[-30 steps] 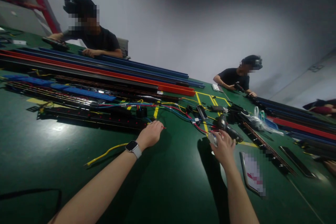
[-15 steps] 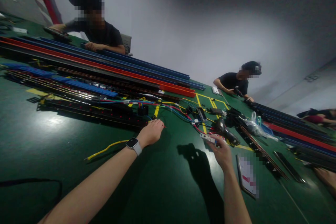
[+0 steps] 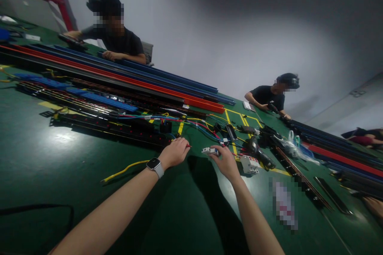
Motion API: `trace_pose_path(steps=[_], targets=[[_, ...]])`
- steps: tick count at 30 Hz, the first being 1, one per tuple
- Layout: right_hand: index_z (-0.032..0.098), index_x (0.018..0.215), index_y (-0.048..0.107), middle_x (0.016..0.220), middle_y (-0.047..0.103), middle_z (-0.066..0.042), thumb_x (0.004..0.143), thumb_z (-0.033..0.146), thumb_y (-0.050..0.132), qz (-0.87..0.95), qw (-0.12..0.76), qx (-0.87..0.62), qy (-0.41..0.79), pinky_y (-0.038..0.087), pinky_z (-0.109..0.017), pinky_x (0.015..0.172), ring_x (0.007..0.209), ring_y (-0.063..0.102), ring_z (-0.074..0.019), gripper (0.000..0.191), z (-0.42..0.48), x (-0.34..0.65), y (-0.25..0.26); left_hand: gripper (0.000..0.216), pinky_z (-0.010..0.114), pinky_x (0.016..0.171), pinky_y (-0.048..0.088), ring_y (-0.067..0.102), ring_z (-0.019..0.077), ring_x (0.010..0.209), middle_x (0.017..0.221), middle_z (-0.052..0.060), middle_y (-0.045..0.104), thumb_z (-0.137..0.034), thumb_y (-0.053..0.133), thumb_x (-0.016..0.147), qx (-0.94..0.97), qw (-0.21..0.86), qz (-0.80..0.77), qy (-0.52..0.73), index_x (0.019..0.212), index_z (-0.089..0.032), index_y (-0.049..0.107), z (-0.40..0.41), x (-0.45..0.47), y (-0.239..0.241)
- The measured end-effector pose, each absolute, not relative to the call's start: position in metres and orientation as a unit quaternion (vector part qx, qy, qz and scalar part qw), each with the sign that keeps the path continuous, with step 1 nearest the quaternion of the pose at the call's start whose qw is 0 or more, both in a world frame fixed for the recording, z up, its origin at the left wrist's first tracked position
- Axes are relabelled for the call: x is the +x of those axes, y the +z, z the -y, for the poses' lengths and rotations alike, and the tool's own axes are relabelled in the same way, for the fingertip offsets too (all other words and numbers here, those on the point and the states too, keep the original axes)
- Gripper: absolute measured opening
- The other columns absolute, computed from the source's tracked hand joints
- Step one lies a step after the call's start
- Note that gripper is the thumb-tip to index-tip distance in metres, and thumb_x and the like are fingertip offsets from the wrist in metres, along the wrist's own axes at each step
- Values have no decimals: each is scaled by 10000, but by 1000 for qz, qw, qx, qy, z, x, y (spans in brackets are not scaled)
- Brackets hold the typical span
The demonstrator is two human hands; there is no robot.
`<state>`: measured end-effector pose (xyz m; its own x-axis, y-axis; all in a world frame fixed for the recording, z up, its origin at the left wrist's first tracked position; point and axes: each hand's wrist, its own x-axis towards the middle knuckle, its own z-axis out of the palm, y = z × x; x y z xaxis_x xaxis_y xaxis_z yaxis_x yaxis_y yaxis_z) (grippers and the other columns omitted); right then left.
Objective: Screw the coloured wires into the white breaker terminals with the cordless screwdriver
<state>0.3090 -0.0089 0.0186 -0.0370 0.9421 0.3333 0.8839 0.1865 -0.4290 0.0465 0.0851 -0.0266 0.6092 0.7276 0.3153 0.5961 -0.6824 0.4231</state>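
Note:
Above the green table, my left hand point(image 3: 176, 152) is closed in a pinch on a red wire point(image 3: 189, 146), whose tip pokes out to the right of the fingers. My right hand point(image 3: 225, 161) grips a small white circuit breaker point(image 3: 209, 151), with one end pointing toward that wire tip. A gap separates the breaker from the wire. To the right of my right hand stands a block of white circuit breakers point(image 3: 249, 164). Beyond both hands runs a bundle of red, blue and yellow wires point(image 3: 197, 126). A yellow wire point(image 3: 125, 169) lies beside my left wrist.
Black rails point(image 3: 113, 129) and orange and blue channels point(image 3: 206, 104) stretch across the left and back. A power drill point(image 3: 260, 153), a plastic bag point(image 3: 295, 147) and a blurred-out flat object point(image 3: 284, 205) lie to the right. Co-workers point(image 3: 119, 36) sit across the table.
My right hand has moved left with the small breaker, away from the breaker block, which now stands on the table. My left hand still pinches the red wire. The view has shifted slightly.

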Motion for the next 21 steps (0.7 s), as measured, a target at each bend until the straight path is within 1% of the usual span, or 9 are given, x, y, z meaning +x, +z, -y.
trace_pose_path(steps=[5, 13, 16, 18, 21], targets=[[289, 1193, 713, 1035, 753, -55, 895, 269, 729, 751, 232, -616, 43, 505, -384, 843, 950, 647, -274, 298, -16, 277, 20, 238, 411, 976, 452, 587, 246, 1065, 1064, 103, 642, -310, 397, 1020, 888, 136, -373, 234, 1053, -182, 595, -85, 46, -26], [285, 1192, 703, 1043, 772, -53, 912, 267, 718, 789, 180, -587, 25, 472, -383, 829, 939, 626, -281, 281, -30, 255, 28, 252, 421, 978, 449, 601, 257, 1039, 1049, 111, 656, -232, 375, 1001, 891, 127, -375, 222, 1066, -183, 614, -86, 46, -24], [276, 1165, 713, 1027, 764, -62, 926, 244, 686, 802, 159, -575, 19, 458, -376, 821, 938, 613, -280, 242, -34, 253, 33, 249, 420, 977, 448, 613, 262, 1029, 1046, 120, 666, -222, 411, 977, 895, 129, -373, 209, 1090, -183, 629, -86, 47, -23], [278, 1128, 729, 990, 759, -59, 917, 220, 680, 812, 147, -564, 21, 454, -369, 823, 929, 605, -276, 225, -37, 252, 36, 298, 422, 987, 440, 619, 274, 1057, 1103, 134, 673, -263, 470, 960, 896, 129, -373, 204, 1210, -174, 605, -86, 47, -24], [283, 1104, 746, 949, 756, -47, 881, 165, 687, 823, 138, -551, 30, 456, -364, 858, 932, 602, -268, 260, -41, 249, 36, 536, 443, 1004, 420, 618, 304, 1109, 1203, 161, 669, -411, 505, 968, 897, 119, -373, 206, 1443, -168, 459, -84, 48, -25]])
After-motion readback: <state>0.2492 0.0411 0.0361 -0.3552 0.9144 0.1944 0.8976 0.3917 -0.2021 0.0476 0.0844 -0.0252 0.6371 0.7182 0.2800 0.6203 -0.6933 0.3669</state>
